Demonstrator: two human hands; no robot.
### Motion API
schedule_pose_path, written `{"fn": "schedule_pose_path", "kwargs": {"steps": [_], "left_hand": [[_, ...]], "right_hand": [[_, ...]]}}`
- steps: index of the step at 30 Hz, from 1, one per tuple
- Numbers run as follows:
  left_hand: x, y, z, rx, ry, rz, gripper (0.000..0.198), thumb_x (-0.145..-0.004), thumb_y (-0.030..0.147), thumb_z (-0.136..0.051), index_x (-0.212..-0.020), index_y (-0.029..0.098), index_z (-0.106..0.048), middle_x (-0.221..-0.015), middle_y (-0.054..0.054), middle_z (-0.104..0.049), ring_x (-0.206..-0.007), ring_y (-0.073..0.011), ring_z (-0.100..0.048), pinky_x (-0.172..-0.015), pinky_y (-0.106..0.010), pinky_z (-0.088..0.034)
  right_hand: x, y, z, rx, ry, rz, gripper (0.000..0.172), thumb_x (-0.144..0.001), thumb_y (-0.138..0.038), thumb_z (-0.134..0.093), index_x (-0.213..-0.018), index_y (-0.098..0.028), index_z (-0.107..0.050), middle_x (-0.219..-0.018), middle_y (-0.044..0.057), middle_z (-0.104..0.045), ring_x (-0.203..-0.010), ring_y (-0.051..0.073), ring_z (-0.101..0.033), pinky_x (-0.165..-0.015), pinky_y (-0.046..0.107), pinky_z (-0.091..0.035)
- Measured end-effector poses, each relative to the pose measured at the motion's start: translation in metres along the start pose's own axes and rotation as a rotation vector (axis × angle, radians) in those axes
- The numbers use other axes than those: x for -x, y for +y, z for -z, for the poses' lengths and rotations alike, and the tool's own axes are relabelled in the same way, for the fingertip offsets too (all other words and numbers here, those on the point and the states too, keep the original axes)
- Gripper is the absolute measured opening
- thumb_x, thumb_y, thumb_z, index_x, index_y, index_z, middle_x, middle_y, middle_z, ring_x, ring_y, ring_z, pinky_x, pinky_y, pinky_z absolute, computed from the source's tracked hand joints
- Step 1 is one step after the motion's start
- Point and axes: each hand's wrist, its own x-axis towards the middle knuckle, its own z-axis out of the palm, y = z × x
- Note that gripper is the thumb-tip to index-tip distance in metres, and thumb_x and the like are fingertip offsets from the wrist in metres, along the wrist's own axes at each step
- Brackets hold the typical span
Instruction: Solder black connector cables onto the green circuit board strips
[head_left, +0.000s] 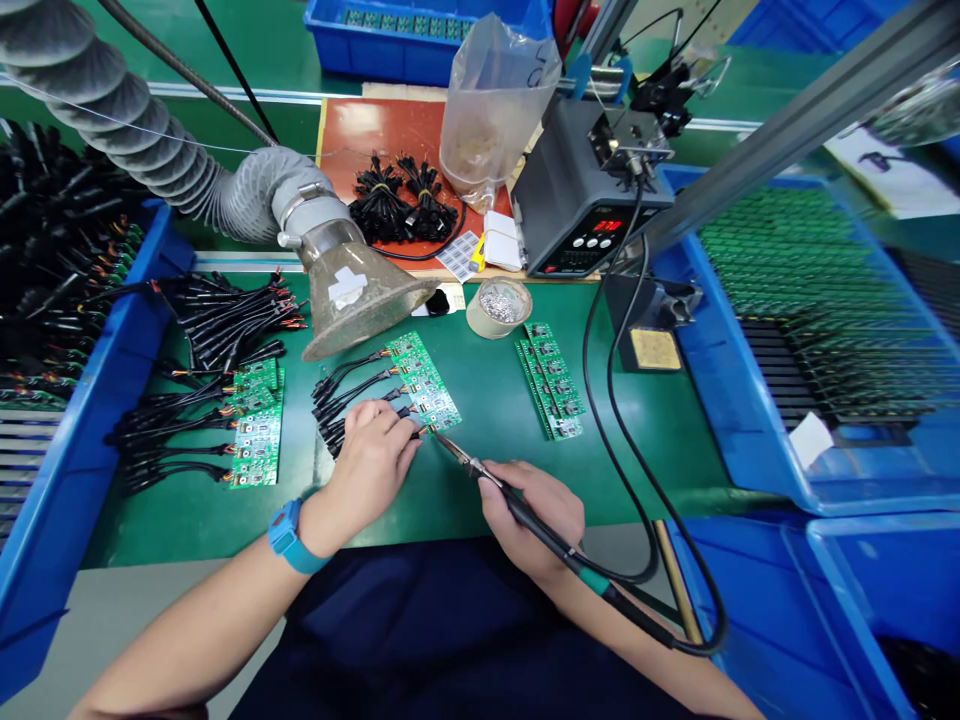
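Observation:
My right hand [531, 505] is closed around a soldering iron [517, 500], its tip meeting the lower end of a green circuit board panel [424, 378]. At that same spot my left hand [375, 452], with a blue wrist strap, pinches a black cable [414, 432] by its wire end against the board. Several black cables [352, 380] run out from the board's left side. To the left lies a stack of boards with cables attached [256, 440]. Bare circuit boards [551, 385] lie to the right of the iron.
A fume extractor hood [360, 290] hangs above the work. Behind it stand a tin of metal shavings [499, 306], a soldering station [581, 200] and a plastic bag [487, 120]. An iron stand [651, 325] and blue bins [787, 470] are on the right; another bin [90, 470] edges the left.

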Motion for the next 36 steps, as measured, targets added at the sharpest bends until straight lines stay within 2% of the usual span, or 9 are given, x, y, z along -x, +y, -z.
{"fn": "schedule_pose_path", "kwargs": {"steps": [21,31,36], "left_hand": [[-0.0004,-0.0038,0.0019,0.013,-0.006,-0.043,0.015,-0.1,0.023,-0.058,-0.104,0.02,-0.071,-0.088,-0.007,-0.066,-0.1,-0.0277,-0.054,-0.091,-0.046,-0.042],[-0.0005,-0.0001,0.0005,-0.02,0.016,-0.02,0.014,-0.099,0.024,-0.059,-0.099,0.018,-0.071,-0.088,-0.008,-0.066,-0.098,-0.0281,-0.054,-0.091,-0.047,-0.043],[-0.0011,0.0,0.0009,-0.017,0.013,-0.023,0.012,-0.098,0.023,-0.061,-0.098,0.016,-0.071,-0.087,-0.008,-0.065,-0.097,-0.0284,-0.054,-0.09,-0.047,-0.043]], "right_hand": [[-0.0057,-0.0011,-0.0039,-0.05,-0.039,-0.056,0.007,-0.094,-0.017,-0.066,-0.099,-0.021,-0.07,-0.082,0.005,-0.079,-0.067,0.018,-0.075,-0.064,0.029,-0.063],[-0.0066,-0.0011,-0.0059,-0.056,-0.084,-0.103,0.005,-0.096,-0.02,-0.067,-0.099,-0.02,-0.071,-0.083,0.005,-0.078,-0.068,0.018,-0.075,-0.063,0.027,-0.062],[-0.0069,-0.0022,-0.0049,-0.052,-0.099,-0.113,0.007,-0.097,-0.021,-0.066,-0.099,-0.019,-0.072,-0.085,0.006,-0.079,-0.071,0.018,-0.076,-0.068,0.028,-0.063]]}}
